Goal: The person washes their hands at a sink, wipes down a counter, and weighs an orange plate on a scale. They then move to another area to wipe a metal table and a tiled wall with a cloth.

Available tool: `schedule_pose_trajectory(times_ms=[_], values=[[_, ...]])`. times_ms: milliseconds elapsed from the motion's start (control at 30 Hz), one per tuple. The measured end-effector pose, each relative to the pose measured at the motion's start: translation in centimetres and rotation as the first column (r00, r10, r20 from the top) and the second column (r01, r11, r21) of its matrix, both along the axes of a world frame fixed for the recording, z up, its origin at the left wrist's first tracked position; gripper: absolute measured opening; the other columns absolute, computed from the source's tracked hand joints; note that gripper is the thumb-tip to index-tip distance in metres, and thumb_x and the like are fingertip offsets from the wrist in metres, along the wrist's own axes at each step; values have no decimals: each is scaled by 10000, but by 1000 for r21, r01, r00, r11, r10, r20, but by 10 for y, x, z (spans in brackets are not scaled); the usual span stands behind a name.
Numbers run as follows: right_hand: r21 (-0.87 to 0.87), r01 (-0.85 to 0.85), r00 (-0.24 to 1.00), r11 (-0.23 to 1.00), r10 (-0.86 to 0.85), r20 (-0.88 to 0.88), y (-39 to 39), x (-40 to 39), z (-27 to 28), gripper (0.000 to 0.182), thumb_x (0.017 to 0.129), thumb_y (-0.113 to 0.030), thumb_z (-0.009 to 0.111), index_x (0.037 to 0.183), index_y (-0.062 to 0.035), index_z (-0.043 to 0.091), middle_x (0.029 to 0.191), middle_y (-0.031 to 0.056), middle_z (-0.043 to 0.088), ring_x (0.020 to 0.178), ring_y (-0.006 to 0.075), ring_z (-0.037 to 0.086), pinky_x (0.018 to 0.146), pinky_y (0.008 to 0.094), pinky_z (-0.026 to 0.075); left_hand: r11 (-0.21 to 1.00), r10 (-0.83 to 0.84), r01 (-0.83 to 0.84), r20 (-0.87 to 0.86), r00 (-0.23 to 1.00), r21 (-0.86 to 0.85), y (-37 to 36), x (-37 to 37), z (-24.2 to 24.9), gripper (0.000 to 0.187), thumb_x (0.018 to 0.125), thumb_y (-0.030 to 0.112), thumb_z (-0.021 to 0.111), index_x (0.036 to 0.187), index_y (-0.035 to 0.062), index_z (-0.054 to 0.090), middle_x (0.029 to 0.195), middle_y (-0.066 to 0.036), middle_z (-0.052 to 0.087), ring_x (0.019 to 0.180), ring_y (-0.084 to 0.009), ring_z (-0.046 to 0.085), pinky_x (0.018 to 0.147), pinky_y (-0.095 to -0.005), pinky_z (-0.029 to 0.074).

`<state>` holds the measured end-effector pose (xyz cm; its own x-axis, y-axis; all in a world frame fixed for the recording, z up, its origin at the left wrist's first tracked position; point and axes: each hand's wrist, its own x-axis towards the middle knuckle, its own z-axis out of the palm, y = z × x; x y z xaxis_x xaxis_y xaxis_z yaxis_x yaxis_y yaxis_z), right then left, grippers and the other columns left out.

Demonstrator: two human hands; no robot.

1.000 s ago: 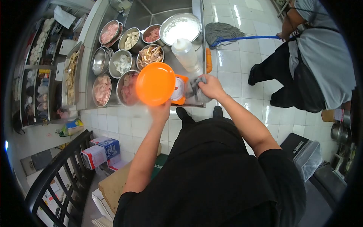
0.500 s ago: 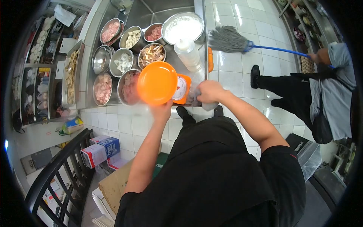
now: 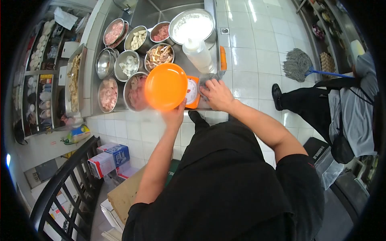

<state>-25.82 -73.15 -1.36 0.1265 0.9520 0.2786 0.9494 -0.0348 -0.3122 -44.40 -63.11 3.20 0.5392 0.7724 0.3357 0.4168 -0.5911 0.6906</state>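
Note:
My left hand (image 3: 174, 117) is at the near rim of a round orange dish (image 3: 165, 86), its thumb along the edge and its other fingers mostly hidden beneath. The dish overlaps an orange kitchen scale (image 3: 193, 103) with a white dial. Right of the scale, my right hand (image 3: 218, 94) has bent fingers on a thin see-through plastic bag (image 3: 203, 85) at the counter's edge. A squeeze bottle (image 3: 199, 56) of pale liquid stands just behind. A steel bowl of pinkish meat (image 3: 135, 91) is partly covered by the dish.
Steel bowls with meat (image 3: 107, 95), white pieces (image 3: 128, 65) and brown strips (image 3: 159, 56) crowd the steel counter. A large bowl of white powder (image 3: 192, 26) stands behind the bottle. To the right, a person in grey (image 3: 350, 116) has a mop (image 3: 297, 65) on the tiles.
My right hand has shifted up with the plastic bag, its fingers now more spread beside the scale. The orange dish has barely moved. The mop and the other person's foot have moved right.

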Motion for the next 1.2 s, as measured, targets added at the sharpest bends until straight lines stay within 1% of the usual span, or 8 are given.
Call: schedule_pose_trajectory(times_ms=[267, 400, 467, 600, 767, 900, 1100, 1200], values=[[-78, -307, 919, 949, 317, 237, 7, 13, 1, 305, 769, -223, 636, 1015, -52, 693, 1021, 35, 532, 985, 197, 508, 774, 324, 404, 1000, 2, -3, -48, 999, -19, 3, -5, 0, 348, 831, 318, 766, 1040, 47, 701, 1008, -116, 709, 932, -310, 662, 817, -404, 494], [-168, -297, 940, 940, 319, 121, 0, -3, 9, 292, 764, -227, 649, 1016, -89, 702, 1039, 37, 536, 995, 200, 511, 796, 341, 409, 999, 8, -4, -88, 996, 45, 3, -5, -1, 298, 829, 226, 767, 1046, 36, 692, 1025, -83, 704, 937, -231, 661, 821, -363, 508], [-66, -333, 935, 941, 320, -152, -10, -8, 17, 274, 764, -209, 646, 1022, -142, 710, 1026, 45, 535, 996, 209, 513, 796, 353, 402, 1000, 4, -3, -65, 998, 1, 5, -6, -3, 321, 822, 271, 772, 1038, 44, 700, 1013, -99, 708, 936, -271, 661, 819, -383, 500], [-70, -262, 965, 963, 260, -30, -13, -6, 18, 274, 766, -203, 643, 1031, -194, 713, 1006, 52, 533, 998, 218, 515, 794, 355, 393, 1000, 1, -1, -28, 1000, 4, 7, -7, -4, 345, 805, 310, 783, 1025, 55, 711, 1001, -117, 710, 929, -318, 661, 811, -408, 493], [-128, -140, 968, 982, 163, 190, -1, 4, 14, 248, 773, -207, 629, 1000, -120, 676, 982, 54, 527, 975, 216, 513, 789, 335, 384, 997, 13, -7, -77, 997, 74, 6, -7, -1, 343, 797, 305, 789, 1020, 57, 711, 995, -120, 708, 918, -328, 660, 801, -413, 496], [-32, -128, 976, 991, 132, 174, 7, 10, 4, 235, 774, -197, 617, 979, -90, 657, 1003, 59, 523, 968, 220, 518, 788, 344, 399, 1000, 20, -21, -134, 991, -4, 6, -10, 1, 352, 786, 302, 797, 1023, 57, 709, 988, -119, 706, 911, -331, 658, 790, -416, 499], [-197, -174, 984, 965, 162, -74, -2, -12, 19, 279, 753, -213, 651, 1000, -90, 685, 1081, 103, 509, 1018, 271, 536, 815, 384, 446, 997, -2, 7, -69, 998, 78, 6, -7, 2, 347, 772, 289, 806, 1017, 65, 708, 979, -118, 705, 897, -332, 658, 782, -419, 502], [-256, -215, 905, 942, 93, -416, -8, -39, 31, 464, 731, -207, 702, 1194, -214, 677, 1135, 138, 496, 1056, 323, 554, 877, 410, 453, 990, -14, 28, -95, 995, 141, 12, -9, -5, 337, 769, 280, 808, 1006, 63, 705, 973, -115, 704, 889, -331, 657, 774, -420, 501]])
